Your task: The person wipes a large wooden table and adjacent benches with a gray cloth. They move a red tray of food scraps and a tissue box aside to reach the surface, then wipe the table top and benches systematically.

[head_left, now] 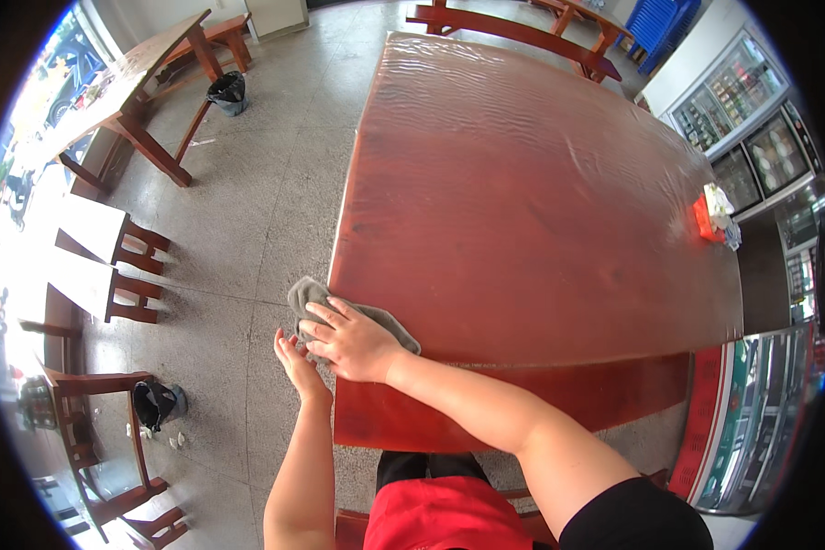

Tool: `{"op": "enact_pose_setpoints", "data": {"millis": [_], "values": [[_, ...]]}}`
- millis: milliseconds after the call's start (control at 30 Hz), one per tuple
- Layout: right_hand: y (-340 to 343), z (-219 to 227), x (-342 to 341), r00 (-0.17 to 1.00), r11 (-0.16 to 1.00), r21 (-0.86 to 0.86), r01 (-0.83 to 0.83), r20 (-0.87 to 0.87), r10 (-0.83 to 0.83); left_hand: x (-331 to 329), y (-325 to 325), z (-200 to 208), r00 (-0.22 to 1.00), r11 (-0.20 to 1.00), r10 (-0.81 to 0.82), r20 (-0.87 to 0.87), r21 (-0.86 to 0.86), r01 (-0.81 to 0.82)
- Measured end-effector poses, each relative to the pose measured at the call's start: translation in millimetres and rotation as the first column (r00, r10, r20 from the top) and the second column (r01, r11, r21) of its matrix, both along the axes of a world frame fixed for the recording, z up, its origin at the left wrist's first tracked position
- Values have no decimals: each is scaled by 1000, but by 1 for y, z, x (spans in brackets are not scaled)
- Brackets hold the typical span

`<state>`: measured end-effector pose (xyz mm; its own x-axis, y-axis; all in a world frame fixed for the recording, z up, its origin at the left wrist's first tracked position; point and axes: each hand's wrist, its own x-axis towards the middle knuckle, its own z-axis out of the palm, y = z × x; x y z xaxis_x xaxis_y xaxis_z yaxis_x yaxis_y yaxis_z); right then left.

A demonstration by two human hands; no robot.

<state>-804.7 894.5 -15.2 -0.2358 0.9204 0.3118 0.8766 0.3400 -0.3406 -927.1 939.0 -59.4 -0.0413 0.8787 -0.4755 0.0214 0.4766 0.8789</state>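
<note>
Head view: R hand (pixel 353 344) lies on a grey-brown cloth (pixel 308 295) at the near-L corner of a red-brown wooden tbl (pixel 522 229) w/ clear plastic cover; fingers spread & laid over the cloth, pressing not pinching, AFAICT. L hand (pixel 300 368) is just beside, past the tbl edge & over the floor (pixel 247 367), palm up-ish, fingers extended & a bit apart, nothing visible in them.

Risks (my read): cloth overhangs the L edge, so a hard outward push w/ only a flat palm on it could slide it off onto floor. If cloth drags on the film, the loose, wrinkled cover could bunch or shift. Anything pushed over the edge might miss the L palm if it's off-line. Red tissue holder (pixel 704 220) sits near the R edge; a wide sweep that way could knock it.

Hard to see: cloth's underside & middle, under R hand; L thumb; whether L fingertips touch the cloth, can't tell. Red bench (pixel 522 399) is partly under the tbl; R upper arm's mostly sleeve, cut off at bottom. Window side's blown out.
</note>
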Motion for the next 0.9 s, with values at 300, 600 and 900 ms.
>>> {"op": "enact_pose_setpoints", "data": {"millis": [300,600,900], "values": [[-159,12,85,826,886,61,459,337,-451,25,24,49,878,866,-463,-122,149,477],[-236,20,139,720,714,-256,652,506,-476,44,15,11,838,752,-436,-328,379,540],[-14,-8,-10,871,888,45,457,179,-458,42,34,-8,879,931,-364,307,136,338]]}}
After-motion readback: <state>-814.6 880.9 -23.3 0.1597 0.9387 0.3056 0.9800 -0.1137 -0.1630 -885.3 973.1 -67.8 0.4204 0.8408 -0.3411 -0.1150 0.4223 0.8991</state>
